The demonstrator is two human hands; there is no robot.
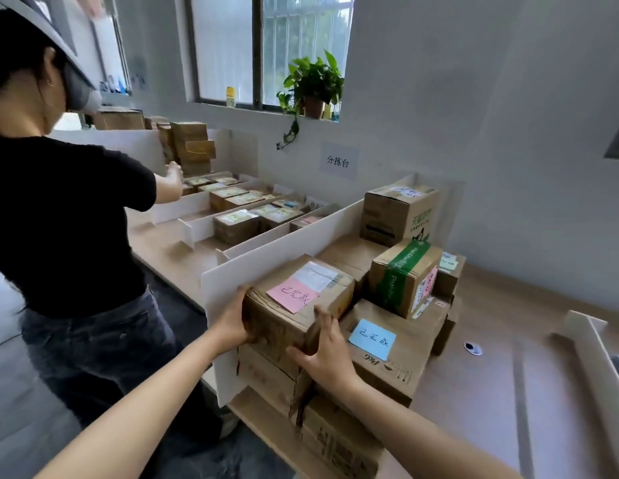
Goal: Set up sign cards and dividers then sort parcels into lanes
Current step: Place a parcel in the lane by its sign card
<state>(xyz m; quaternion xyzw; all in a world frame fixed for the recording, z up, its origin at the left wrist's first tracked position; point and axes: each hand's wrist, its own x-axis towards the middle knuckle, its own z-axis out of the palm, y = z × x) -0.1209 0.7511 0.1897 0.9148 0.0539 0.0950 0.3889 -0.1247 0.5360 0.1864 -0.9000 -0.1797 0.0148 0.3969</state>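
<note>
- The worn brown cardboard parcel [284, 326], soft and creased at its corners, sits on top of a stack of other cardboard boxes at the near edge of the pale wooden table [508, 340]. Its left side is just beside a tall white corrugated plastic divider [252, 267].
- A pink paper note [292, 294] with handwriting lies on the parcel's top face, overlapping a white printed shipping label.
- The left hand [232, 323] cups the parcel's left face, with the fingers bent round its upper left corner between the cardboard and the divider.
- The right hand [327, 354] lies flat against the parcel's near right face. Its fingers are spread and nearly straight, with one fingertip reaching the top edge, so the parcel is held between both hands.
- To the right lies a flat brown cardboard box [405, 371] with a pale blue handwritten note [372, 338] on its lid.
- On that box stands a squarer carton bound with green tape [403, 276]. A taller printed carton [398, 214] stands behind it against the wall.
- Beyond the divider, lower white partitions form lanes [197, 226] holding rows of small taped brown parcels.
- A second person in a black top [59, 219] stands at the left and reaches toward those lanes.
- A white paper sign [338, 161] is stuck on the wall, and a leafy potted plant [313, 84] stands on the windowsill above.
</note>
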